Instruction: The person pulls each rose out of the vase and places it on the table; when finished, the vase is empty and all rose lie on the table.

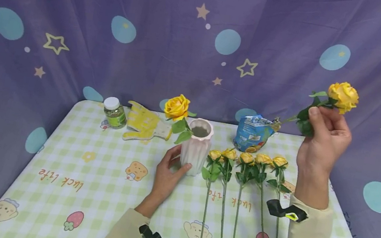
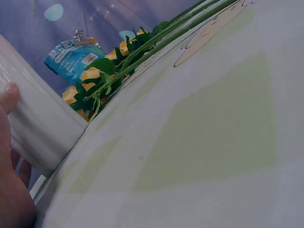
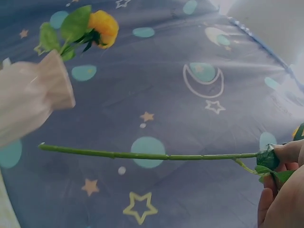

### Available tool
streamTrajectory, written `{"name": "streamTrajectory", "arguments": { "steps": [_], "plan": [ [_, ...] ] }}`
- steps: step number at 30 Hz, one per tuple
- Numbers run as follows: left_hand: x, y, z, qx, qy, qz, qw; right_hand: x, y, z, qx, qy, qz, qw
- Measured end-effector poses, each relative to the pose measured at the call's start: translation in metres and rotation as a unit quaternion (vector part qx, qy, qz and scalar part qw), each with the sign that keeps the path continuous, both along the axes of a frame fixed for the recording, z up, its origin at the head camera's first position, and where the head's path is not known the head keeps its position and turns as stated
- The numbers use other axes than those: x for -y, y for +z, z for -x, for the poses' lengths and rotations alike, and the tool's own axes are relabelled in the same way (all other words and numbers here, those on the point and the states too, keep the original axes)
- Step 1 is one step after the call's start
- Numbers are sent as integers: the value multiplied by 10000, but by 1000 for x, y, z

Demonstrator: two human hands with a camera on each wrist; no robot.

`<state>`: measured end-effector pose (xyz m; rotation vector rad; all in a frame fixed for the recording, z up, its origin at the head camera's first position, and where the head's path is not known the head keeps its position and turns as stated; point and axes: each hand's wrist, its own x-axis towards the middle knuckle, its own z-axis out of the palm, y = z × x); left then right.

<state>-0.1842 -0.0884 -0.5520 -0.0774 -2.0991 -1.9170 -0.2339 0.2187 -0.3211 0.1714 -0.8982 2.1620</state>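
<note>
My left hand [image 1: 168, 174] holds a pale pink-white fluted vase [image 1: 194, 153] at its lower part, thumb in front and fingers around the far side. One yellow rose [image 1: 176, 107] leans out of the vase's left rim. Raised at the right, my right hand [image 1: 325, 140] pinches a second yellow rose [image 1: 343, 97] just below its bloom. In the right wrist view its bare green stem [image 3: 142, 156] stretches level toward the vase, the tip apart from it and below the mouth. Several more yellow roses [image 1: 245, 159] lie side by side right of the vase, stems toward me.
Behind the lying roses stands a blue bag [image 1: 253, 133] closed with a metal clip [image 2: 79, 36]. At the back left are a white-lidded jar [image 1: 115, 113] and a yellow-and-white glove [image 1: 143, 123]. A purple patterned curtain [image 1: 171, 49] hangs behind the checked tablecloth [image 1: 100, 213].
</note>
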Motion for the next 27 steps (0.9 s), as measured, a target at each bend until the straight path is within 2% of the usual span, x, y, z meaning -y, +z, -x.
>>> {"name": "streamTrajectory", "arguments": {
  "steps": [7, 11, 15, 20, 24, 27],
  "plan": [
    [0, -1, 0, 17, 15, 24, 10000, -13, -21, -4, 617, 98, -766, 9951],
    [0, 0, 0, 51, 23, 20, 10000, -21, -32, -6, 1192, 242, -1381, 9829],
    [0, 1, 0, 46, 16, 24, 10000, -30, -41, -8, 1827, 342, -1873, 9646],
    [1, 0, 1, 36, 21, 10, 10000, -46, -56, -10, 2524, 445, -2224, 9407],
    [0, 1, 0, 65, 28, 36, 10000, -63, -70, -12, 3091, 372, -2656, 9124],
    [0, 1, -1, 81, 28, 56, 9999, -79, -81, -15, 3475, 338, -3103, 8842]
  ]
}}
